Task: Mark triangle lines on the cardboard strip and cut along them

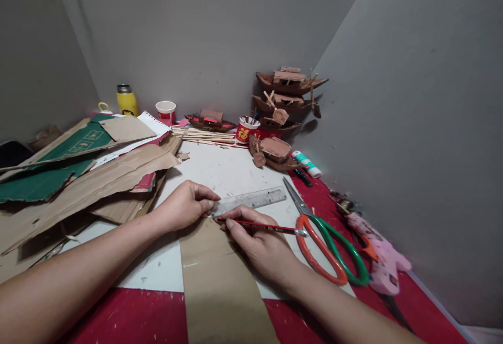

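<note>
A clear ruler (251, 201) lies slanted across the far end of a long brown cardboard strip (220, 286). My left hand (184, 206) pinches the ruler's left end between thumb and fingers. In my right hand (259, 239) is a dark red pencil (271, 225), its tip at the ruler's lower edge near the left end. Just right of that hand, scissors (322, 244) with one orange and one green handle rest with their blades pointing away. Under the strip are a white sheet (220, 168) and a red table cover (145, 315).
Torn cardboard (118, 176) is heaped at the left. Thin wooden sticks (204, 135), paper cups (165, 111), a yellow bottle (127, 102) and several model boats (275, 150) stand at the back. A pink glue gun (383, 260) lies at the right by the grey wall.
</note>
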Demonstrator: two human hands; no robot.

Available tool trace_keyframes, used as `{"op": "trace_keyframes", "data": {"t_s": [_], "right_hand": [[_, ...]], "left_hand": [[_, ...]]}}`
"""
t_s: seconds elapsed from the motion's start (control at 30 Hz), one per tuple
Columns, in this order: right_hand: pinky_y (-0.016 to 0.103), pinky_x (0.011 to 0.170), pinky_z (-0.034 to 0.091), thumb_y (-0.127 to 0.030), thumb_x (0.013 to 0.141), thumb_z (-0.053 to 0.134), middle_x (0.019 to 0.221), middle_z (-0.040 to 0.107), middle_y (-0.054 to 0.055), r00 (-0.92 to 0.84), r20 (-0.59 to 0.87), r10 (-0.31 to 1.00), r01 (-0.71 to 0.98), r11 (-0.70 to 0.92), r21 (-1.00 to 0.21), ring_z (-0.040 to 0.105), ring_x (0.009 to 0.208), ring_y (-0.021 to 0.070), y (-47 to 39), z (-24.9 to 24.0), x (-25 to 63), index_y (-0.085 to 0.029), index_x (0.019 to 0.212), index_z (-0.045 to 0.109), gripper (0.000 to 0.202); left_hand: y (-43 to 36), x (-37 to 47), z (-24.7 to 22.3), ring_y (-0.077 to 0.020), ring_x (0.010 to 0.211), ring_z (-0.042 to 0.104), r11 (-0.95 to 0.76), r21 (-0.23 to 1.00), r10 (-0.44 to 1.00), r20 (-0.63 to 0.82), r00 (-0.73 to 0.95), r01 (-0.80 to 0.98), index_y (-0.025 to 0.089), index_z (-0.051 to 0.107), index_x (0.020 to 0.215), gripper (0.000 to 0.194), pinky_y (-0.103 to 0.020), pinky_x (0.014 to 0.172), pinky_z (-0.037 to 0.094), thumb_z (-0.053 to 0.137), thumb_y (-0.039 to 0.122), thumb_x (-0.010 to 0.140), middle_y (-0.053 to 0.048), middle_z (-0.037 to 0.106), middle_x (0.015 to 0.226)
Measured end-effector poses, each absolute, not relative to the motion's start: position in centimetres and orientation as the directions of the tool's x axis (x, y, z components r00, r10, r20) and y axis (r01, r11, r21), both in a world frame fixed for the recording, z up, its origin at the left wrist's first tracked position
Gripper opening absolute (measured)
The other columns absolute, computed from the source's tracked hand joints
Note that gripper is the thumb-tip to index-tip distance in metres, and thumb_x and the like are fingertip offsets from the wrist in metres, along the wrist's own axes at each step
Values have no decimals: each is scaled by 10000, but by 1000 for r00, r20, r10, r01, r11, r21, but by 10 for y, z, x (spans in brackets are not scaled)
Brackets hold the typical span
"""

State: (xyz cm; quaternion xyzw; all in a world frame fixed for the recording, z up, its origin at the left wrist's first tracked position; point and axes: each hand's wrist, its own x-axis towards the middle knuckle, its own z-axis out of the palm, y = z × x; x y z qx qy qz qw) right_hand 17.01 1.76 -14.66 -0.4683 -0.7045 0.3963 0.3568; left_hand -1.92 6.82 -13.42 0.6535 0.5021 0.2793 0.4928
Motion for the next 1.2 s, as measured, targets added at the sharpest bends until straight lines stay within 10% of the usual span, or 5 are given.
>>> {"op": "trace_keyframes", "data": {"t_s": [1.2], "right_hand": [[279, 616, 419, -243, 884, 502, 697, 618, -4, -297, 101, 950, 409, 222, -885, 550, 669, 166, 15, -137, 168, -209, 805, 640, 163]], "left_hand": [[66, -18, -129, -192, 757, 682, -29, 903, 936, -126, 329, 429, 139, 778, 958, 233, -292, 720, 507, 606, 126, 802, -52, 781, 837]]}}
